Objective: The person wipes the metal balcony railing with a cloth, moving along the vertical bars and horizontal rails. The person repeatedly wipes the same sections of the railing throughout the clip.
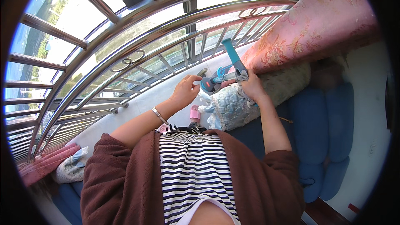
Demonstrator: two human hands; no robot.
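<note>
My right hand [253,88] grips a teal and grey handheld appliance [236,64], close to a tuft of grey fluff or cloth [242,75]. The appliance has a teal tube at its upper end, a clear section, and a round grey end with a small red light. Beside that round end is my left hand [186,91], fingers bent and apart, with nothing seen in it. A pale blue quilted cover [232,106] with lace trim lies below the appliance, partly under my right hand.
A curved stainless steel railing [175,9] runs along the window side. At the right hangs a pink flowered curtain [290,34]. Blue padded seating [312,125] stands at my right. A pink slipper [195,112] is on the pale floor [147,106].
</note>
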